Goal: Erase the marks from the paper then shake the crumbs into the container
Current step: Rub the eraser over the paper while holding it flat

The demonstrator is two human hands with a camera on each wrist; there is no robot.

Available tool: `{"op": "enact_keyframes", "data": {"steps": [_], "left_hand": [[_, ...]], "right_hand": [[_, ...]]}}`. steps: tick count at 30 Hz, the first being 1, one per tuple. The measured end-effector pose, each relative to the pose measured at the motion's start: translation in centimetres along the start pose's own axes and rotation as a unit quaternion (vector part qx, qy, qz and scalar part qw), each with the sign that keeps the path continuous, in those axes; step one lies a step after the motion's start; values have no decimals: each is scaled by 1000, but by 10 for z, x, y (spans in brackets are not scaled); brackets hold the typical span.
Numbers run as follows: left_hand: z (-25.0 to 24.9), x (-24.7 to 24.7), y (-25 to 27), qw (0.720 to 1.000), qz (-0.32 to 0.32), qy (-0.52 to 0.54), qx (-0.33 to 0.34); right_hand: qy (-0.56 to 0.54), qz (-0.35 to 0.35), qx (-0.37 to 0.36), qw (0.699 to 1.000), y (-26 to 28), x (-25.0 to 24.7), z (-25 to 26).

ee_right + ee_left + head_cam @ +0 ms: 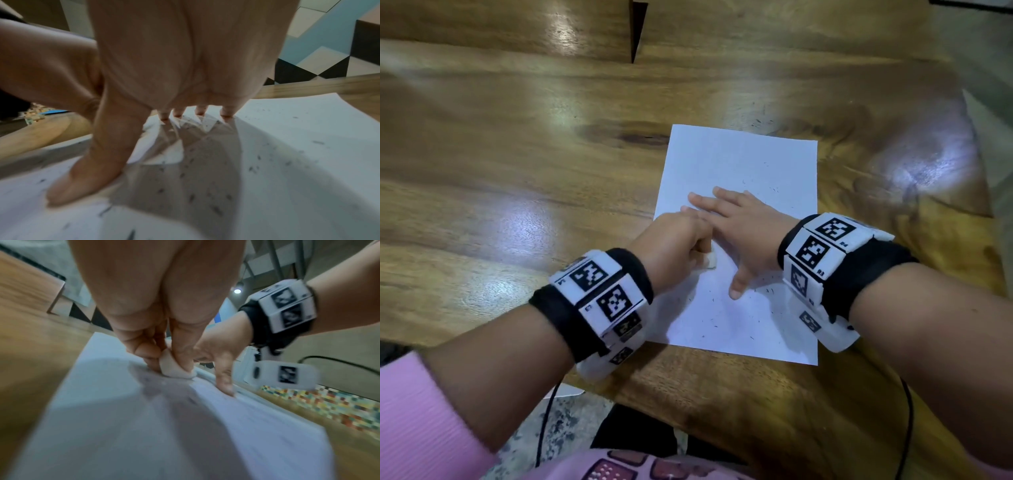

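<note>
Pinching a small white eraser (174, 369), the left hand (671, 246) presses it on the flat white paper sheet (739, 161) on the brown wooden table (500, 171). Spread flat, the right hand (746, 226) holds the sheet down among dark crumbs (216, 209).

Indoor room: glossy wooden table (517, 171), geometric tiled floor (320, 53).

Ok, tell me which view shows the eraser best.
The left wrist view: the white eraser fills the near field, pinched by the left hand and pressed on the paper. The head view shows only a small white end poking from the fist. The right wrist view does not show it.
</note>
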State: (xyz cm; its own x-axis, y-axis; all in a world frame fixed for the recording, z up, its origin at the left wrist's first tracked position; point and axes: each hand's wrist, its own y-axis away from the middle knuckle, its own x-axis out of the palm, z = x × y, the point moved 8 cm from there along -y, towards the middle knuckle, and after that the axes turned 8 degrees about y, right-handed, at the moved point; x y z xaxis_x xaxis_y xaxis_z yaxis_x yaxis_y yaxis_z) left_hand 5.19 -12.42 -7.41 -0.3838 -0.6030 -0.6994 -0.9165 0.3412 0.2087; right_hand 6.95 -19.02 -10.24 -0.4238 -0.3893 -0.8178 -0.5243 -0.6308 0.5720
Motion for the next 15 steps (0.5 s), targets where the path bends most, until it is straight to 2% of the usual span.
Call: {"op": "enact_keyframes", "data": {"steps": [5,6,11,13,15], "left_hand": [[3,31,57,996,81,35,23],[3,31,56,996,82,38,22],[-2,-1,1,1000,1,-8,7],[1,2,7,1000,11,-5,3],[3,13,33,999,46,3,12]], "right_hand": [[9,14,-2,1000,2,-1,-1],[10,14,-2,1000,2,-1,-1],[-2,-3,1,1000,1,0,0],[0,2,-1,1000,0,0,-1],[9,9,-1,1000,0,0,-2]]}}
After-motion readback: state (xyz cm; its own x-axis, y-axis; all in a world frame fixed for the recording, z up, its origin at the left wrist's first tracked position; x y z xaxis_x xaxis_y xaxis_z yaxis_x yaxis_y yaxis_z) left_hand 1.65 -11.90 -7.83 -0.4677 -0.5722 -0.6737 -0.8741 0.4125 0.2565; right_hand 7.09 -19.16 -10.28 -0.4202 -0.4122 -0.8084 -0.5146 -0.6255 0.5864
